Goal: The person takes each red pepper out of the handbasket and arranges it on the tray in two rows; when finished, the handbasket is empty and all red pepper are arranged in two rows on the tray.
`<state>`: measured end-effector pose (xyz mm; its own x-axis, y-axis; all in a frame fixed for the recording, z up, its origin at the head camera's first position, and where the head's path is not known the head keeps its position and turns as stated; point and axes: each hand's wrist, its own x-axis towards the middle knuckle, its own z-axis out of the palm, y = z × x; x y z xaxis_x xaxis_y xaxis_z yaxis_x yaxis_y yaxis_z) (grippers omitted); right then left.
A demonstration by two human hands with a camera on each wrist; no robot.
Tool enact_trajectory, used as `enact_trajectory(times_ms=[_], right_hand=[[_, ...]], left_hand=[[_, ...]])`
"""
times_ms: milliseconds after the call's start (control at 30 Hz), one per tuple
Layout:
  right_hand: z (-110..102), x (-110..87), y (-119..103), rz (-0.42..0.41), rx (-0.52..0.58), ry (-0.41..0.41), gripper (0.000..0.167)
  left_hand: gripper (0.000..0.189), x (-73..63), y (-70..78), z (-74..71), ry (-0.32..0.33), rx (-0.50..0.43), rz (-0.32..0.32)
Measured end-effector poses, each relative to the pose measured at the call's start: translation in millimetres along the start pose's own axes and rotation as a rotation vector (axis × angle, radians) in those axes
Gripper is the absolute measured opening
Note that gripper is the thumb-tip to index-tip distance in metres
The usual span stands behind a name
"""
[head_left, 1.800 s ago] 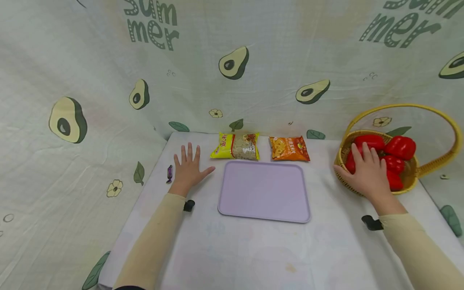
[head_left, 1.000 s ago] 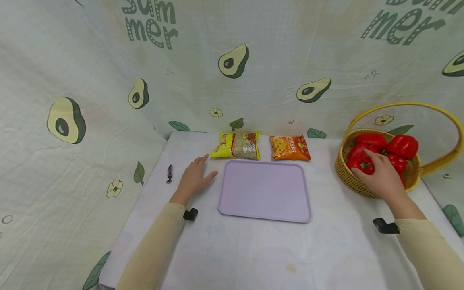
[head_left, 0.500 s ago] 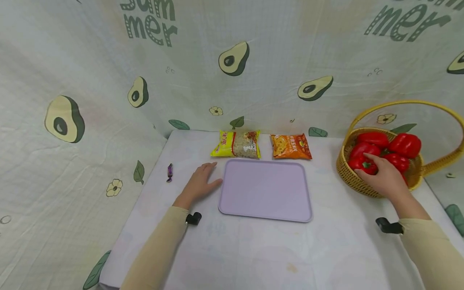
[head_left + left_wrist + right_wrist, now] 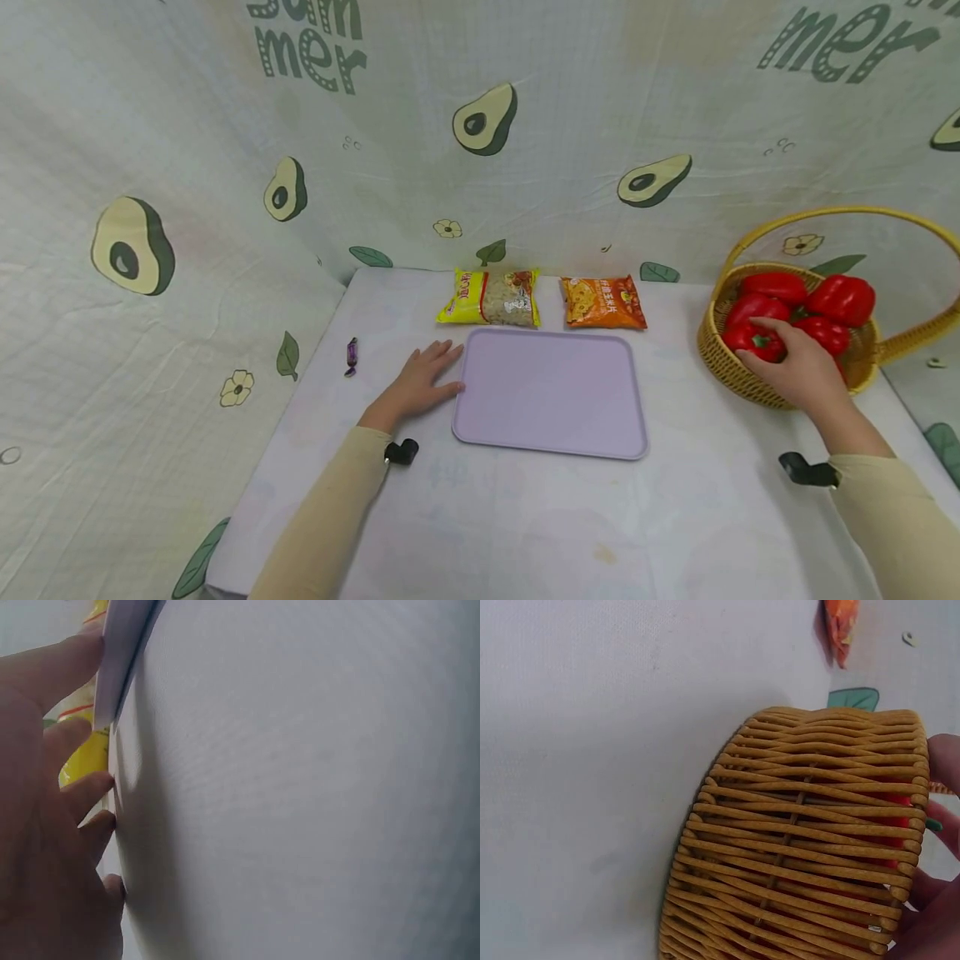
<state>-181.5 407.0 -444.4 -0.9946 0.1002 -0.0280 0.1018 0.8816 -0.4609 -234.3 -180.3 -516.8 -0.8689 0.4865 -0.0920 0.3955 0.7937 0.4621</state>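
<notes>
In the head view my right hand [image 4: 810, 371] reaches over the front rim of a yellow wicker basket [image 4: 738, 377]. Its thumb and fingers hold a red bell pepper [image 4: 748, 340] with a green stem, which still lies in the basket. Several other red bell peppers [image 4: 776, 287] fill the rest of it. From the right wrist view, the woven basket wall [image 4: 795, 832] hides most of that pepper. My left hand [image 4: 422, 383] lies on the table with fingers spread, thumb and fingertips at the left rim of a pale purple tray [image 4: 551, 393]. The left wrist view shows the thumb touching the tray's edge [image 4: 124, 660].
Behind the tray lie a yellow bag [image 4: 491, 298] with a see-through window and an orange snack packet [image 4: 603, 302]. A small purple wrapped candy [image 4: 352, 357] is on the left of the white table. The basket's tall handle [image 4: 847, 210] arches above the peppers.
My left hand has moved right and down, from beside the candy to the tray's left rim. The right hand has gone from lying spread over the peppers to holding the front one.
</notes>
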Motion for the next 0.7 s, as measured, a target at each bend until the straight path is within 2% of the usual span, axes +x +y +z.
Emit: enact_trajectory(times_ms=[267,467,700], right_hand=[[-0.8,-1.1,-2.5,0.01,0.013,0.01,0.082],[-0.6,-0.7,-0.6,0.013,0.019,0.029,0.083],[-0.3,0.0,-1.3,-0.026,0.015,0.073,0.076]], left_hand=[[0.074,1.4,-5.8,2.9,-0.058,-0.026,0.014],[0.073,1.9,-6.6,3.7,-0.065,-0.046,0.024],[0.074,0.9,-4.6,2.2,-0.084,-0.032,0.008]])
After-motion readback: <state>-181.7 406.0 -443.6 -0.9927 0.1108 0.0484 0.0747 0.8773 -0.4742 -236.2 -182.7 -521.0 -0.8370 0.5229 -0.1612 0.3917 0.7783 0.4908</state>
